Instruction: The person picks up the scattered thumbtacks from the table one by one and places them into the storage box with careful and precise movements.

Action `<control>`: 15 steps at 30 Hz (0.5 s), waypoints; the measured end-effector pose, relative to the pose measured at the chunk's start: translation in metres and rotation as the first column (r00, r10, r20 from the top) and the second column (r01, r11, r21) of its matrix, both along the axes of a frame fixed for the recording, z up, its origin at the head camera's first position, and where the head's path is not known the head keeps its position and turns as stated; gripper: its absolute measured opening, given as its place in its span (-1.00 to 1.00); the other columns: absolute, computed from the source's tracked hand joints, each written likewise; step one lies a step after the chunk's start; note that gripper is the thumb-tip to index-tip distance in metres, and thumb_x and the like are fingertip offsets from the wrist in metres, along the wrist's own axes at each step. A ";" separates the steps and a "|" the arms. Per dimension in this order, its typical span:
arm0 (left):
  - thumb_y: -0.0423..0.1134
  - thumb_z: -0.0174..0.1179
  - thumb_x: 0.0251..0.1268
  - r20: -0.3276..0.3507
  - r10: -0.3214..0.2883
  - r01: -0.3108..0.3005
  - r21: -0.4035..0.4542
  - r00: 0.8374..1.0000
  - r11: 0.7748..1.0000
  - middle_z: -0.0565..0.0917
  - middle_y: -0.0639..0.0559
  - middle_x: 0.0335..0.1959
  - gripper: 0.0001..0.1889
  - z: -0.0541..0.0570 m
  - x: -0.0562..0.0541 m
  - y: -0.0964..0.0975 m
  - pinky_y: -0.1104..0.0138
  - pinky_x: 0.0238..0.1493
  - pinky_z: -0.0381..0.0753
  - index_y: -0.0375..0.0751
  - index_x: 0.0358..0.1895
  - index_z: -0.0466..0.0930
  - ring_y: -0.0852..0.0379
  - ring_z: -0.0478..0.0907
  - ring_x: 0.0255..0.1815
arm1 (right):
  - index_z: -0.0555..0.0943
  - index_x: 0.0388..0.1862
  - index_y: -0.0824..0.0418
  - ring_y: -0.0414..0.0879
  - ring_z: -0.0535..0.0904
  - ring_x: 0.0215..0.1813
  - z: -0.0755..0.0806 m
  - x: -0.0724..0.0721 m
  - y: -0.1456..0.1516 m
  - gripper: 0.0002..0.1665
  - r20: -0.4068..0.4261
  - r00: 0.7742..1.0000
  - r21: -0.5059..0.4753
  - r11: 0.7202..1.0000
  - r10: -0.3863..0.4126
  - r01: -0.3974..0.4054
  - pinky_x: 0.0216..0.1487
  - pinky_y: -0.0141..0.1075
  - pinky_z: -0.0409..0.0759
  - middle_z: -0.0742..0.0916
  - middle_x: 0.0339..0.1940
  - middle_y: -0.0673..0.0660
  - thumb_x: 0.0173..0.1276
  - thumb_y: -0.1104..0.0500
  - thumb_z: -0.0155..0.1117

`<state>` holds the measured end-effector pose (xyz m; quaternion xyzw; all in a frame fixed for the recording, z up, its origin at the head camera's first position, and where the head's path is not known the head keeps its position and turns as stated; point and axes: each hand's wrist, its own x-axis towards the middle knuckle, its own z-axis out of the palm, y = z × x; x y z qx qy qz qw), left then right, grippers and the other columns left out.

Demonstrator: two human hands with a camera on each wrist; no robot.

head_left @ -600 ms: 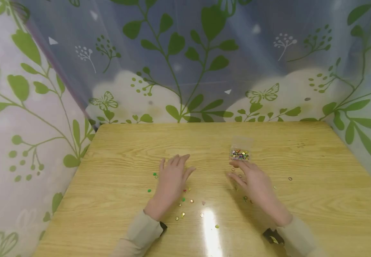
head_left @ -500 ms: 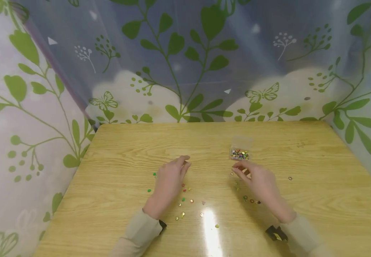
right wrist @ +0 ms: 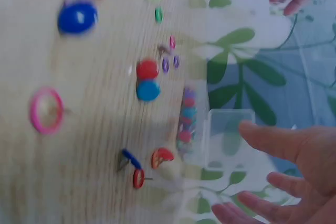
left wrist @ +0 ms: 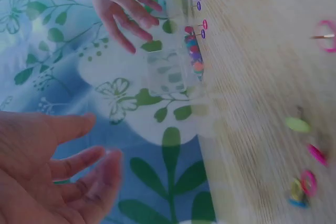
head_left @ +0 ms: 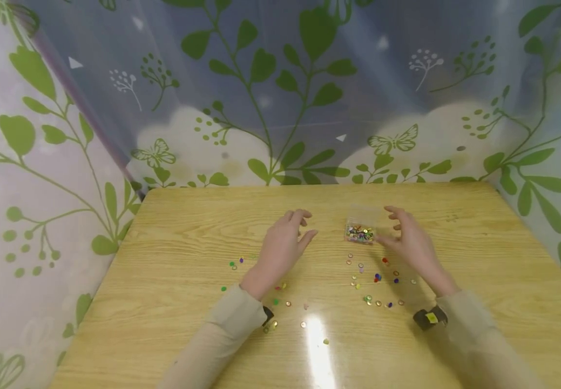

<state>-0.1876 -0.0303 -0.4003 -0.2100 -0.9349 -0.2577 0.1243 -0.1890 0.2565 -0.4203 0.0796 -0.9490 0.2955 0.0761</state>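
Note:
A small clear plastic box (head_left: 359, 222) stands on the table with its lid (right wrist: 223, 145) up, holding many coloured thumbtacks (head_left: 358, 234). My right hand (head_left: 412, 244) hovers just right of the box, fingers apart and loosely bent, with nothing seen in them. To the box's left is my left hand (head_left: 280, 246), thumb and fingers spread and also without anything visible between them. Loose thumbtacks lie on the wood below both hands, such as a red one (right wrist: 147, 69) and a yellow-green one (left wrist: 298, 124). Whether the right thumb touches the box is unclear.
The wooden table (head_left: 202, 221) carries scattered thumbtacks, several with points sticking up or sideways. A leaf-patterned curtain (head_left: 270, 102) hangs along the far edge and on both sides. Light glares on the near tabletop (head_left: 320, 351).
Both hands have moved forward and to the right, from over the loose thumbtacks to either side of the box. The right fingers have spread apart, and more thumbtacks beneath it now show.

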 end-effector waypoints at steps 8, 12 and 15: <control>0.05 0.27 0.40 0.147 -0.090 0.103 -0.087 0.985 0.991 0.32 -0.17 0.51 -0.21 -0.013 -0.033 0.033 0.13 0.54 0.20 -0.26 0.53 0.18 -0.13 0.25 0.51 | 0.01 0.63 0.28 0.51 0.31 0.38 -0.013 -0.029 0.006 0.18 0.148 0.985 -0.053 0.995 0.093 -0.086 0.21 0.40 0.41 0.30 0.48 0.55 0.23 0.17 0.55; 0.05 0.29 0.38 0.217 -0.129 0.150 -0.084 0.968 0.985 0.33 -0.22 0.50 -0.16 -0.023 -0.048 0.044 0.10 0.57 0.14 -0.30 0.55 0.13 -0.14 0.27 0.51 | 0.05 0.62 0.28 0.48 0.40 0.34 -0.019 -0.037 0.007 0.14 0.175 0.977 -0.085 0.991 0.118 -0.105 0.23 0.35 0.44 0.37 0.43 0.54 0.23 0.20 0.54; 0.04 0.33 0.34 0.272 -0.144 0.169 -0.068 0.951 0.983 0.35 -0.25 0.48 -0.12 -0.029 -0.057 0.052 0.08 0.58 0.10 -0.31 0.55 0.11 -0.15 0.27 0.51 | 0.09 0.61 0.28 0.47 0.49 0.27 -0.021 -0.041 0.008 0.10 0.193 0.972 -0.127 0.986 0.136 -0.113 0.20 0.28 0.51 0.42 0.36 0.54 0.23 0.22 0.53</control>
